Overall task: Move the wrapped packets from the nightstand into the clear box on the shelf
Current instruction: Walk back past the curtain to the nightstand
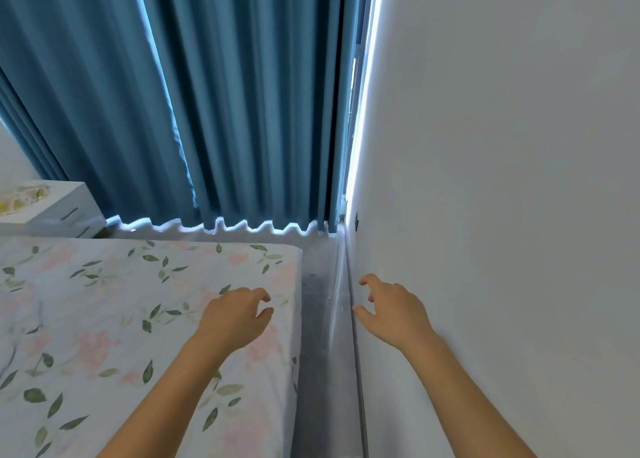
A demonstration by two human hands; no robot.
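Observation:
A white nightstand (pixel 65 212) with two drawers stands at the far left, beyond the bed. Pale, yellowish wrapped packets (pixel 22 198) lie on its top, blurred and cut by the frame edge. My left hand (pixel 235 315) hovers over the bed's right side, fingers loosely curled, holding nothing. My right hand (pixel 391 308) hangs above the floor gap by the wall, fingers also loosely curled and empty. Both hands are far from the nightstand. No clear box or shelf is in view.
A bed with a floral sheet (pixel 121 319) fills the lower left. A narrow grey floor strip (pixel 322 319) runs between the bed and the white wall (pixel 502 180) on the right. Blue curtains (pixel 225 111) hang across the back.

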